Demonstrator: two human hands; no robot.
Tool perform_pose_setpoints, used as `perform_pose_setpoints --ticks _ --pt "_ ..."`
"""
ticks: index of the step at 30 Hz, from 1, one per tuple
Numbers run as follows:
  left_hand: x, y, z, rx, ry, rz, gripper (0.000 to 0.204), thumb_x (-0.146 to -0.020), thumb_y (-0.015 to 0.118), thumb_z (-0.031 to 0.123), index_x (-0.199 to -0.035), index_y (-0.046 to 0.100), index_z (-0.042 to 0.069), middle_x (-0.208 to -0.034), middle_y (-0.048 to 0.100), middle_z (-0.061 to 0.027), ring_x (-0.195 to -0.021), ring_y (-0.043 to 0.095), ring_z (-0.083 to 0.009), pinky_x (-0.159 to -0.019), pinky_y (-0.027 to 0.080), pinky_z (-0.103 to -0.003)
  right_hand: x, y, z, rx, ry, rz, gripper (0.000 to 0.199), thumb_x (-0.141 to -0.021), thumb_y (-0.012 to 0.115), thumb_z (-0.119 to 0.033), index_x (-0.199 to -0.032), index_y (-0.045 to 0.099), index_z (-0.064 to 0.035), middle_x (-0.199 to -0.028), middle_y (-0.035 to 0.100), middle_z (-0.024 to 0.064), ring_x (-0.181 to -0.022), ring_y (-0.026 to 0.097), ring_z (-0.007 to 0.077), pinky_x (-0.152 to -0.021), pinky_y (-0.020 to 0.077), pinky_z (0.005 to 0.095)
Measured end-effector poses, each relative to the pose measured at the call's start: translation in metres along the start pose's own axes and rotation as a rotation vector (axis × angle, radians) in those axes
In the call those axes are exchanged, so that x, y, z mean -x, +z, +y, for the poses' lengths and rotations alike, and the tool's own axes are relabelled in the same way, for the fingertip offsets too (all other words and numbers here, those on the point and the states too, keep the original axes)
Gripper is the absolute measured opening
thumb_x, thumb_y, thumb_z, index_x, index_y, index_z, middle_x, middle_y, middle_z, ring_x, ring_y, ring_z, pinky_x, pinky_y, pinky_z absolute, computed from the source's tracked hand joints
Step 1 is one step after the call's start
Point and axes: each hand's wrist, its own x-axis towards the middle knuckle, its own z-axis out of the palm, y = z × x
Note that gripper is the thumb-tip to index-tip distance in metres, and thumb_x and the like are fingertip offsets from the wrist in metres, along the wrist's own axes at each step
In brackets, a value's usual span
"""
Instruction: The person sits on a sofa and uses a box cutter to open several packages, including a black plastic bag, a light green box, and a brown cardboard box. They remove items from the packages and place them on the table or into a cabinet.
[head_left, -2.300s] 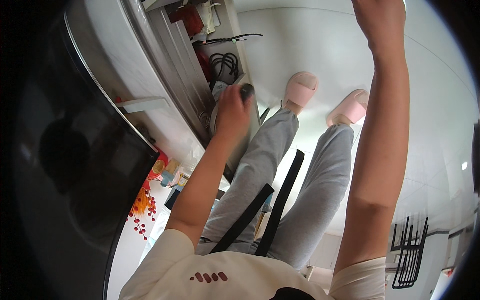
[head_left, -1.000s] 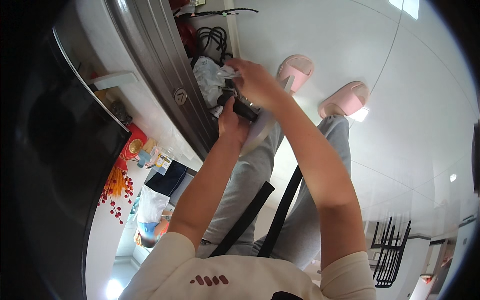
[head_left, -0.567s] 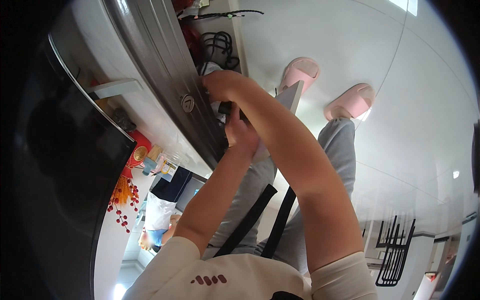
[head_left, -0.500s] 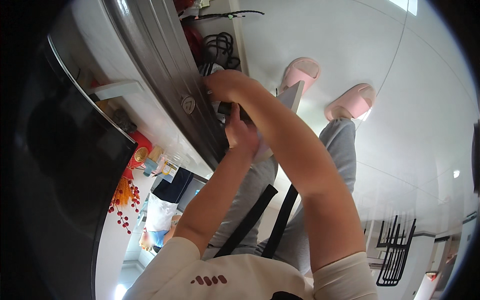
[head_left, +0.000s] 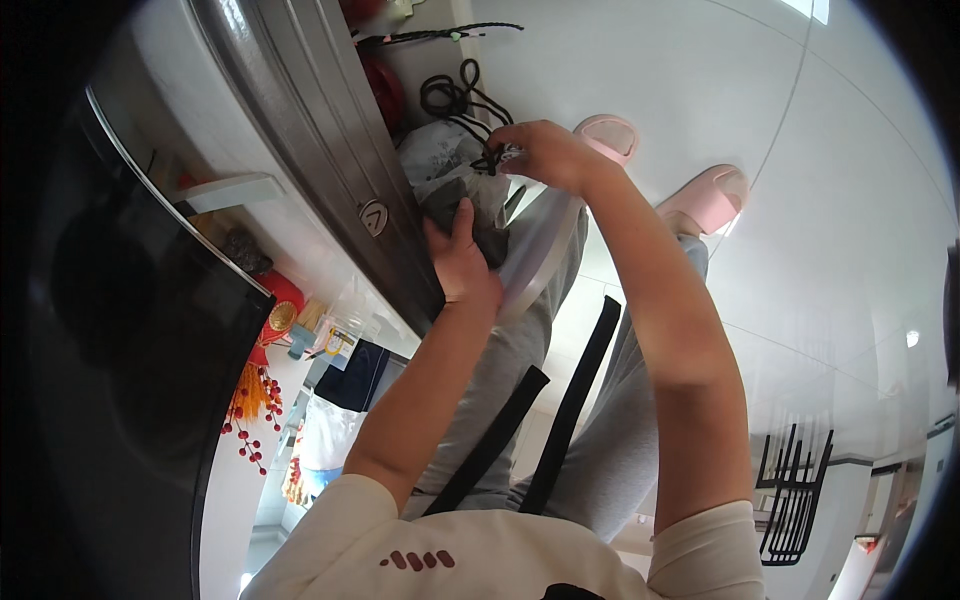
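- Since the earlier frame, the right hand (head_left: 548, 152) has been shifted toward three o'clock, and the black cord (head_left: 447, 97) has been drawn toward it.
- Progress, as judged: a hold on the dark object (head_left: 484, 236) appears established; the cord is only partly drawn, its loops being spread at ten o'clock from the right hand, over the drawer (head_left: 464, 18).
- Remaining: cord and translucent plastic (head_left: 437, 148) are not yet separated from the other contents.
- Left hand (head_left: 465, 265): closed around the dark object, thumb laid across it.
- Right hand: fingers narrowed at the cord; whether it is firmly pinched cannot be told.
- Dark object: located at twelve o'clock from the left palm; dark grey, blocky, tilted toward five o'clock, partly covered by the thumb.
- Cord: thin, smooth-looking, loosely looped.
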Motion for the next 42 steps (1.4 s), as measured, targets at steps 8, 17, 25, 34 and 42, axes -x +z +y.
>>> perform_pose_setpoints --ticks 8,17,25,34,42 --pt "0.003 0.004 0.007 -0.368 0.245 -0.128 0.051 -0.086 0.069 0.016 -0.131 0.047 0.007 -0.128 0.051 -0.0086 -0.112 0.053 -0.0238 -0.096 0.042 -0.036 0.006 -0.004 -0.023 -0.118 0.018 0.118 0.043 -0.076 0.069 -0.032 -0.115 0.064 -0.0134 -0.102 0.066 0.0143 -0.097 0.062 0.0303 -0.085 0.0481 0.0391" --pt "-0.007 -0.003 0.030 -1.339 0.717 -0.386 0.041 -0.082 0.060 0.001 -0.122 0.050 0.004 -0.120 0.052 -0.0128 -0.109 0.054 -0.0341 -0.091 0.045 -0.041 0.005 -0.005 -0.044 0.189 0.119 0.026 0.027 -0.073 0.070 -0.032 -0.095 0.069 -0.0169 -0.087 0.068 0.0115 -0.085 0.066 0.0300 -0.075 0.0507 0.0399" --pt "0.006 0.011 0.051 -1.899 0.626 -0.591 0.040 -0.089 0.043 0.005 -0.128 0.042 0.010 -0.137 0.044 -0.0071 -0.102 0.061 -0.0335 -0.081 0.052 -0.047 0.000 0.002 -0.025 -0.025 0.035 0.233 0.017 -0.073 0.070 -0.022 -0.086 0.069 -0.0121 -0.088 0.068 0.0126 -0.084 0.065 0.0327 -0.076 0.0508 0.0409" --pt "0.005 0.009 0.047 -1.957 0.673 -0.609 0.036 -0.095 0.040 0.015 -0.131 0.040 0.008 -0.141 0.044 -0.0077 -0.098 0.064 -0.0339 -0.079 0.053 -0.046 0.011 -0.016 -0.022 -0.525 -0.049 0.696 0.011 -0.079 0.073 -0.013 -0.088 0.068 -0.0083 -0.083 0.070 0.0068 -0.076 0.067 0.0240 -0.071 0.0509 0.0323" --pt "0.001 0.016 0.049 -1.987 0.490 -0.627 0.042 -0.092 0.040 0.011 -0.134 0.039 0.014 -0.147 0.038 0.0006 -0.106 0.061 -0.0323 -0.082 0.051 -0.047 0.013 -0.035 -0.033 0.198 -0.053 0.894 0.013 -0.077 0.066 -0.012 -0.090 0.069 -0.0115 -0.085 0.067 0.0129 -0.088 0.066 0.0338 -0.078 0.0528 0.0432"
